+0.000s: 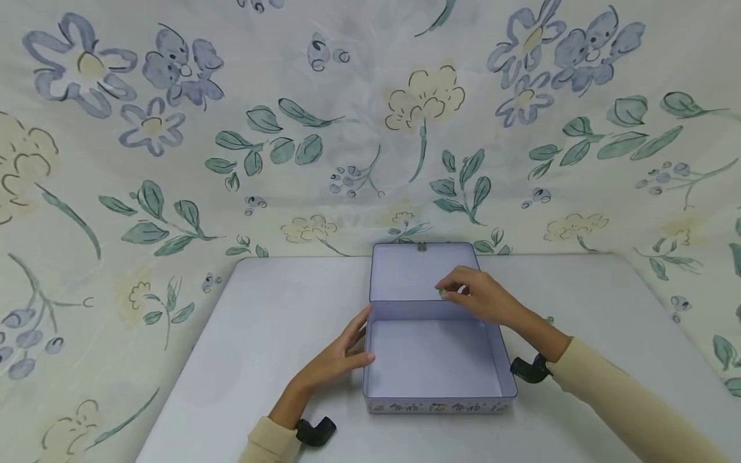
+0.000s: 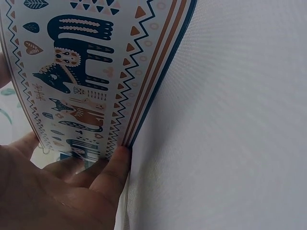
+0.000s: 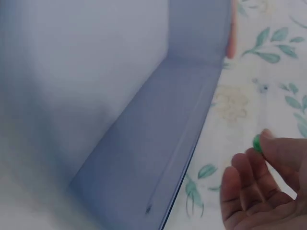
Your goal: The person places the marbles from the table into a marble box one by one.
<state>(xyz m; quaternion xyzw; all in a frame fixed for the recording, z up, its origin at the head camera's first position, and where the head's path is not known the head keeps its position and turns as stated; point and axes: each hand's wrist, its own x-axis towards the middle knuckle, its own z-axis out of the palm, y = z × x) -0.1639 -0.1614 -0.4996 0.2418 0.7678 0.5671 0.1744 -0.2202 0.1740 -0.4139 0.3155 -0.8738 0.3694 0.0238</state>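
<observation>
An open tin box [image 1: 376,386] stands on the white table, its lid [image 1: 405,273] raised upright at the back and its inside bare. My left hand [image 1: 341,357] rests with straight fingers against the box's left outer wall, whose patterned side [image 2: 81,76] fills the left wrist view. My right hand [image 1: 480,296] hovers over the box's back edge, in front of the lid, and pinches a small green bead [image 1: 442,293] at its fingertips. The bead [image 3: 257,143] shows green between thumb and finger in the right wrist view, next to the lid's inner face [image 3: 120,96].
The white table [image 1: 278,308] stretches to both sides of the box. A floral cloth [image 1: 173,128] hangs behind and drapes around the table's far and side edges. A tiny green speck [image 1: 549,319] lies on the table right of the box.
</observation>
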